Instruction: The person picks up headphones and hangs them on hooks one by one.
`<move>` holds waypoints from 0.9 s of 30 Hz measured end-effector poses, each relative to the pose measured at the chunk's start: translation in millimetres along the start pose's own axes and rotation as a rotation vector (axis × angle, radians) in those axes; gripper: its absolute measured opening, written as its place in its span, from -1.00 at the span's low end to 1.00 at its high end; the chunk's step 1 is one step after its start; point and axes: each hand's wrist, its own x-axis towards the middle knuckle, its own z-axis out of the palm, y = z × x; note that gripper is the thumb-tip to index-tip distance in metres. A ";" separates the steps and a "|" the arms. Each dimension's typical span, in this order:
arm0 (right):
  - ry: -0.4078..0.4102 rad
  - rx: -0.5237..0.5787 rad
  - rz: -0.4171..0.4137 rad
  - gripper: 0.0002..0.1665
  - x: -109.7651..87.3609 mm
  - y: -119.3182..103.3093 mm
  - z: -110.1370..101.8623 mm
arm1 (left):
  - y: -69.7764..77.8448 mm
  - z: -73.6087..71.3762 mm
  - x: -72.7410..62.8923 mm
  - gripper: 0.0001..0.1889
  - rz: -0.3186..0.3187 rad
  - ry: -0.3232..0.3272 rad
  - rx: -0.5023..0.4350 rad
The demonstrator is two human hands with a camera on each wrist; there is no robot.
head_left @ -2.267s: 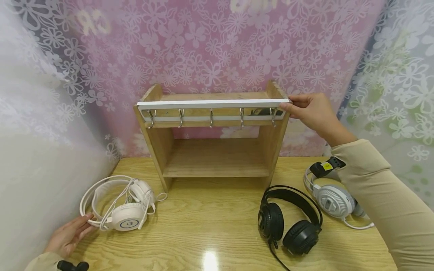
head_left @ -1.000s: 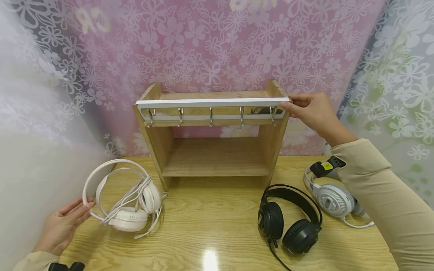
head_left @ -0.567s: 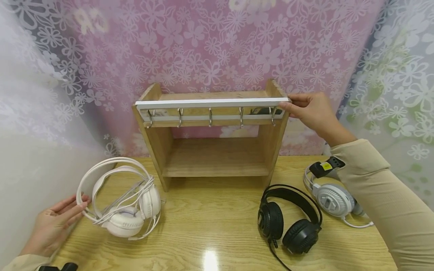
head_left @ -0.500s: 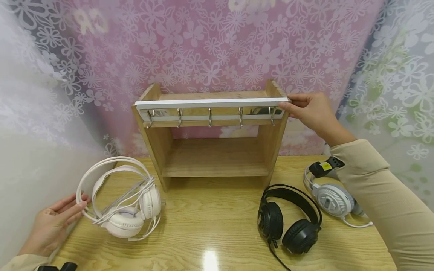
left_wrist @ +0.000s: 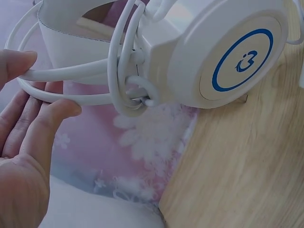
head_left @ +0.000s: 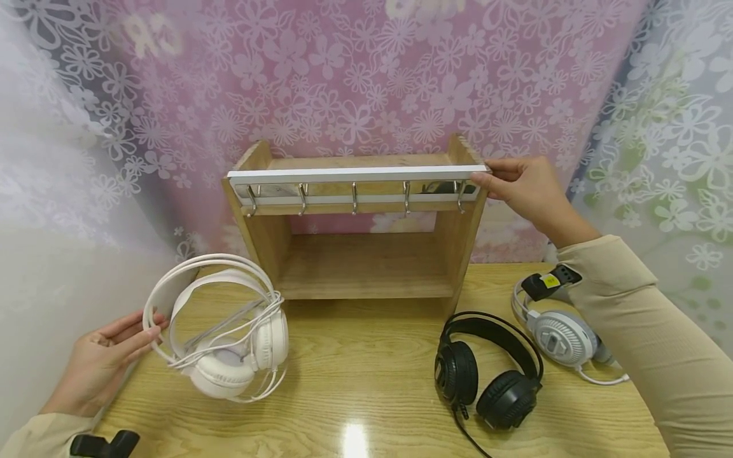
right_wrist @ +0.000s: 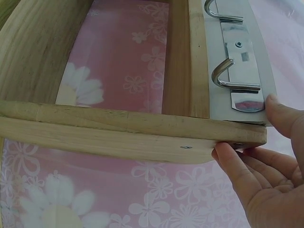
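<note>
White headphones (head_left: 229, 366) occupy the lower left of the frame, the left grip (head_left: 103, 362) pinching their band at its left side. Mid-frame, a wooden rack (head_left: 366, 270) with a white hook rail (head_left: 355, 172) stands on the counter (head_left: 349, 362). Black headphones (head_left: 506, 401) lie lower right; the right grip (head_left: 529, 194) above them clasps the rack's upper right end. Grey headphones (head_left: 564, 337) lie farthest right.

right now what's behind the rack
A pink flowered backdrop shows above the rack and through its opening; anything directly behind its solid wood is covered and can't be seen.
</note>
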 end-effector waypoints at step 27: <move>-0.001 0.029 -0.009 -0.26 0.7 2.2 0.1 | 31.2 45.6 53.0 -0.56 0.027 -0.078 0.080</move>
